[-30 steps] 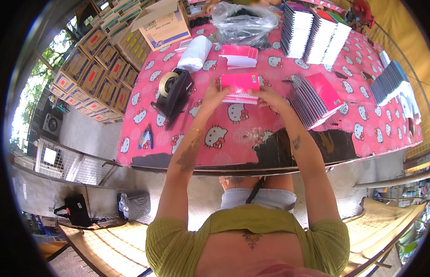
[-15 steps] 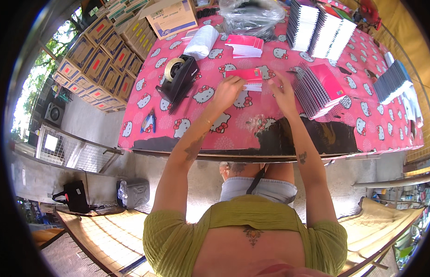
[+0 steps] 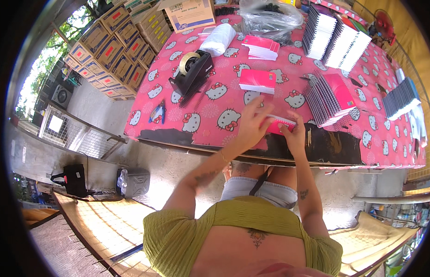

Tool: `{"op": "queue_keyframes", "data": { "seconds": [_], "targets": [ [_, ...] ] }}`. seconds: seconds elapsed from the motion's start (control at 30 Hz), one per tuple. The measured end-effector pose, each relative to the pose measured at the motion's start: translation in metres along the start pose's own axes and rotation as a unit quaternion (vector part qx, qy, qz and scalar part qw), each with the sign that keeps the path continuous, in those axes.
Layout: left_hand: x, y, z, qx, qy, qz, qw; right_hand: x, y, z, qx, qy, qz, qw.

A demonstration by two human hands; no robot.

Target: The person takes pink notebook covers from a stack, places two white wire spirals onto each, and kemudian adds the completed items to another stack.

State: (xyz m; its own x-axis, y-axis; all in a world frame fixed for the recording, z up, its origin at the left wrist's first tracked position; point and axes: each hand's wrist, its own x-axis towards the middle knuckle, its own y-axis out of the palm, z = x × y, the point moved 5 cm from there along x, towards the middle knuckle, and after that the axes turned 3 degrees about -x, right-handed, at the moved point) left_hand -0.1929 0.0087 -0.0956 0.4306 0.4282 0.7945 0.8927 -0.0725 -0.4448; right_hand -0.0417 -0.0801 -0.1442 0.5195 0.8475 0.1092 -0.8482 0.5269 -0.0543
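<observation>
A small pink-covered notebook (image 3: pixel 276 125) is held near the table's front edge, above the tablecloth. Its right end is in my right hand (image 3: pixel 295 135), with the thumb on the cover. Beside its left end, my left hand (image 3: pixel 253 124) has its fingers apart and slightly blurred; whether they touch the notebook is hard to tell. Just beyond my hands lies a short stack of the same pink notebooks (image 3: pixel 257 81). Farther back sits another such stack (image 3: pixel 261 47). To the right, a row of larger spiral-bound pink notebooks (image 3: pixel 329 99) leans together.
On the left of the pink-patterned table (image 3: pixel 228 118) are a black tape dispenser (image 3: pixel 192 74), blue-handled pliers (image 3: pixel 158 112) and a white plastic roll (image 3: pixel 218 39). Tall spiral notebook stacks (image 3: pixel 319 34), a clear plastic bag (image 3: pixel 270 21) and a carton (image 3: pixel 189 15) stand behind. Dark notebooks (image 3: pixel 402 102) lie far right.
Both hands have drawn back from the near pink stack toward the table's front edge, bringing a small notebook along. The stack stays behind. The whole view has shifted slightly.
</observation>
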Motion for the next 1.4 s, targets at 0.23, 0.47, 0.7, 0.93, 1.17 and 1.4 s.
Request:
{"op": "queue_keyframes", "data": {
  "seconds": [0.23,0.47,0.7,0.93,1.17,1.4],
  "targets": [
    [-0.001,-0.016,0.08,-0.007,-0.257,0.037,0.966,-0.013,-0.017,-0.019,0.02,-0.055,-0.021,0.998],
    [0.001,-0.059,0.177,0.256,-0.192,0.102,0.942,-0.019,-0.017,-0.01,-0.031,-0.063,-0.017,0.997],
    [0.002,-0.033,0.026,-0.112,-0.139,0.127,0.976,-0.016,-0.022,-0.015,0.013,-0.049,0.016,0.999],
    [0.002,-0.024,0.032,-0.136,-0.178,0.114,0.968,-0.018,-0.018,-0.011,0.009,-0.044,0.013,0.999],
    [0.023,-0.019,0.038,-0.157,-0.108,0.213,0.958,-0.016,-0.021,-0.017,-0.003,-0.038,0.022,0.999],
    [0.035,-0.012,0.019,-0.138,-0.004,0.294,0.946,-0.022,-0.022,-0.011,-0.034,-0.069,0.008,0.997]
  ]
}}
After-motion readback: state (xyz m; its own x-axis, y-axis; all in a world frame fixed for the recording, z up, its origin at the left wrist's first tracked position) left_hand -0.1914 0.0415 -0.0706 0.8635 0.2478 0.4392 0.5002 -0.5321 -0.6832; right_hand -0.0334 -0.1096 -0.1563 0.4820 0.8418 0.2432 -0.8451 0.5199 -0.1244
